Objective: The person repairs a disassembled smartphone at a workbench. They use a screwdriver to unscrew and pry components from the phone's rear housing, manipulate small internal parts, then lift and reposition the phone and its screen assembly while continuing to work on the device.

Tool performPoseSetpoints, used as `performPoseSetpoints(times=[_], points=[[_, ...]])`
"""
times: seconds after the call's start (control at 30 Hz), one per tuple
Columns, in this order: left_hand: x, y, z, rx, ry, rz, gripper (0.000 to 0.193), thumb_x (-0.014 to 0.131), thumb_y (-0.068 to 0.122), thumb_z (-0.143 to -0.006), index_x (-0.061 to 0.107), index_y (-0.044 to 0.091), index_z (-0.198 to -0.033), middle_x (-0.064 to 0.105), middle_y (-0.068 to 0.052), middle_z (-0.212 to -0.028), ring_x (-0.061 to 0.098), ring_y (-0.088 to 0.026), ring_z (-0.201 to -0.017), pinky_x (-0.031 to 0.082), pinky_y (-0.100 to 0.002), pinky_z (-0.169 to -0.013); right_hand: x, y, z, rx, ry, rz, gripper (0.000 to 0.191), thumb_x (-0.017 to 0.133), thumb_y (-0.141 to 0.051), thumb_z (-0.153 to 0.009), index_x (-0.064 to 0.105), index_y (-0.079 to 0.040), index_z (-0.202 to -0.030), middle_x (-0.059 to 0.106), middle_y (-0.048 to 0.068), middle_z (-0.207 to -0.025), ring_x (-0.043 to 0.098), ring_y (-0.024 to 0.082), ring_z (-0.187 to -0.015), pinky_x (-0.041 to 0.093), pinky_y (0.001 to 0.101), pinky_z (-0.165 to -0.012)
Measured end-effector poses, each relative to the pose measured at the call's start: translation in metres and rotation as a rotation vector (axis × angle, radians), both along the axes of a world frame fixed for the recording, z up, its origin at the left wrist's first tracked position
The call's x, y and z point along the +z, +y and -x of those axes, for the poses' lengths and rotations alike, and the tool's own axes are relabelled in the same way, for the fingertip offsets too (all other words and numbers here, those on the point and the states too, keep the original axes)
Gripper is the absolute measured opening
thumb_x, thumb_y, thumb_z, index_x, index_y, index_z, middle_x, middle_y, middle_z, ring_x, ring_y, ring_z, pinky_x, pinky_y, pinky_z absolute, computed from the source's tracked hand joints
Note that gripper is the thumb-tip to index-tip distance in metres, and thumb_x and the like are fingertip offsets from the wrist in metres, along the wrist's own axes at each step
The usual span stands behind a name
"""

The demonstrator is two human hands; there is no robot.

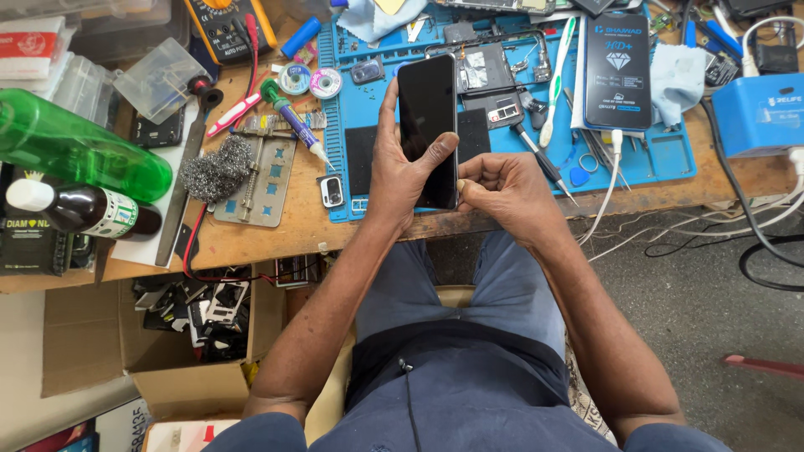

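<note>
While the left hand [400, 172] holds a black phone [427, 125] upright over the near edge of the bench [276, 226], its grip is closed on it: thumb across the dark screen, fingers behind. Right hand [507, 192] is just beside, grip curled shut w/ fingertips pinched at the phone's lower right edge; can't tell if anything small sits betw. them. Phone screen is dark, approx. centre of view, above a blue work mat [670, 159].

Mat carries loose phone parts, a white-handled tool [557, 79], a dark flat retail pack [618, 71] at far right, and a light blue cloth [678, 75] beside it. White cable [607, 188] runs off the mat's near edge.

Left of mat: metal holding jig [260, 180], steel wool wad [216, 167] touching it, syringe w/ green cap [293, 121], two small solder-wick reels [310, 81]. Far left: green plastic bottle [79, 151] lying on its side, dark bottle w/ white cap [84, 209] near it. Yellow multimeter [230, 29] at far edge. Blue box unit [762, 113] at right edge.

Below bench, left: open cardboard box [193, 335] w/ scrap parts. Person is seated, blue trousers.
</note>
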State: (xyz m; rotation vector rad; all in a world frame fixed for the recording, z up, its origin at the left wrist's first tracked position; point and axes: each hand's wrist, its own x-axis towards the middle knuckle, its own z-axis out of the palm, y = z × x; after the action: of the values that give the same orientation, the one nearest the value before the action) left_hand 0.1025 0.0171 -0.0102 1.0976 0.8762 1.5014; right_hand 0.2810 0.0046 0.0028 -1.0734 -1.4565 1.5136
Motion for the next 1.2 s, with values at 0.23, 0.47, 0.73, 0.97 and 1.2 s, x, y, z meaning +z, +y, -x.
performPoseSetpoints(times=[0.23,0.47,0.73,0.97,1.2], points=[[-0.002,0.001,-0.002,0.021,0.074,-0.014,0.105,0.087,0.017,-0.085,0.021,0.011,-0.167,0.067,-0.013,-0.127,0.069,-0.019,-0.111,0.059,-0.033,-0.095,-0.004,0.015,0.002,-0.077,-0.001,-0.060,0.018,0.066,0.001,-0.092,0.074,0.005,-0.107,0.076,0.005,-0.089,0.070,0.005,-0.074,0.060,0.0215,-0.068],[-0.005,0.003,-0.004,-0.007,0.051,-0.028,0.104,0.085,0.015,-0.086,0.020,0.011,-0.167,0.067,-0.013,-0.130,0.068,-0.019,-0.117,0.056,-0.033,-0.101,0.006,0.060,0.005,-0.100,-0.001,-0.221,0.023,0.067,0.002,-0.093,0.075,0.007,-0.113,0.077,0.004,-0.093,0.066,0.004,-0.075,0.055,0.0203,-0.067],[-0.004,0.004,-0.004,-0.025,0.056,0.058,0.105,0.084,0.014,-0.083,0.020,0.013,-0.167,0.068,-0.013,-0.124,0.068,-0.019,-0.113,0.057,-0.033,-0.096,0.023,0.097,0.000,-0.018,0.039,-0.268,0.042,0.065,0.002,-0.091,0.066,0.005,-0.133,0.072,0.001,-0.089,0.064,0.004,-0.073,0.055,0.0199,-0.066],[0.000,0.004,-0.006,-0.032,0.114,0.019,0.105,0.085,0.013,-0.082,0.022,0.013,-0.165,0.063,-0.015,-0.136,0.066,-0.020,-0.119,0.057,-0.035,-0.100,0.024,0.099,-0.008,-0.034,0.062,-0.242,0.031,0.063,0.000,-0.094,0.070,0.004,-0.123,0.074,0.003,-0.087,0.068,0.006,-0.072,0.059,0.0216,-0.065],[0.030,-0.010,-0.005,-0.079,0.564,-0.139,0.110,0.091,0.029,-0.074,0.029,0.012,-0.163,0.076,-0.011,-0.113,0.076,-0.018,-0.104,0.060,-0.034,-0.094,0.042,0.072,-0.027,-0.208,-0.111,-0.412,0.021,0.068,-0.004,-0.103,0.079,0.008,-0.115,0.071,0.009,-0.082,0.060,0.009,-0.071,0.050,0.0247,-0.064]])
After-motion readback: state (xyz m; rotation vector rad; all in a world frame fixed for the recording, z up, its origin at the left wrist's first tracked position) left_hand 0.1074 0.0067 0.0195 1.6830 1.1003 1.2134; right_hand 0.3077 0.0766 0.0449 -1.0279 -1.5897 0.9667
